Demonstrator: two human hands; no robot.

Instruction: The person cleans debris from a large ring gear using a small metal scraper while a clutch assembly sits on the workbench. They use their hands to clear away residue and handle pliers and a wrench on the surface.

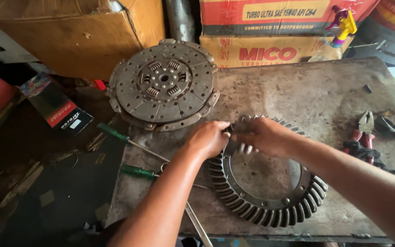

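- Grey, stained metal workbench (270, 87) (cardboard boxes (270, 50) behind) carries a toothed steel ring gear (270, 208).
- Left hand (209, 137) and right hand (264, 136) clasp its far rim.
- Round clutch disc (163, 84) overhangs the far-left corner.

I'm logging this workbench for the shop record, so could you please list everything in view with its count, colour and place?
Large toothed steel ring gear: one, grey, lying flat at the front of the bench.
Round clutch disc: one, rusty grey, at the bench's back left corner.
Green-handled screwdrivers: two, at the left edge.
Red-handled pliers: one, right side.
Worn metal bench: one, grey, stained.
Cardboard boxes: several, brown and red-yellow, behind.
Small dark carton: one, black and red, on the floor at left.
Left hand: on the gear's far rim.
Right hand: on the same rim, its grip blurred.
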